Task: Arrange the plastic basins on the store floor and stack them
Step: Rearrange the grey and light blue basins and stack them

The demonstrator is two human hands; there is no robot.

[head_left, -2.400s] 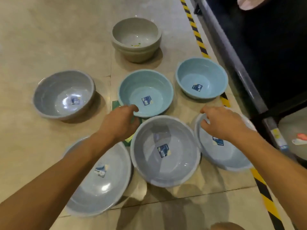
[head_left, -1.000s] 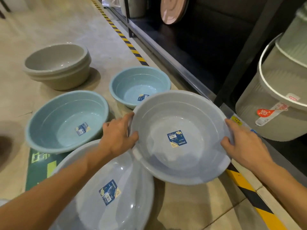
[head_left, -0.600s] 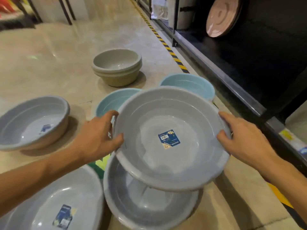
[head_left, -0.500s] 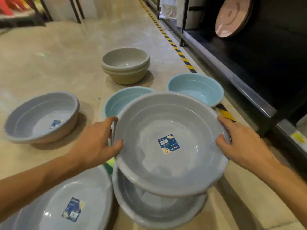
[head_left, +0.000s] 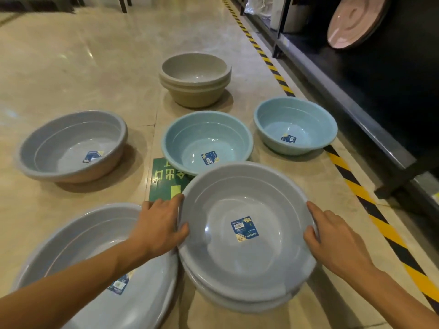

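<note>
A grey basin (head_left: 240,186) with a blue label sits nested in a second grey basin (head_left: 240,305) on the floor in front of me. My left hand (head_left: 159,224) grips its left rim and my right hand (head_left: 332,241) grips its right rim. Another large grey basin (head_left: 78,231) lies at the near left, partly under my left forearm. A further grey basin (head_left: 71,146) stands at the mid left. Two light blue basins (head_left: 206,138) (head_left: 295,124) stand behind the stack. A nested stack of beige basins (head_left: 194,79) is farthest back.
A green floor sticker (head_left: 164,176) lies between the basins. A yellow and black hazard stripe (head_left: 356,188) runs along the right, beside a dark shelf unit (head_left: 370,86) with a pink lid (head_left: 354,20) on it. Bare tiled floor spreads to the left.
Both hands lifted the right-hand grey basin, carried it left and lowered it into the middle grey basin. It now rests nested there, with both hands still on its rim.
</note>
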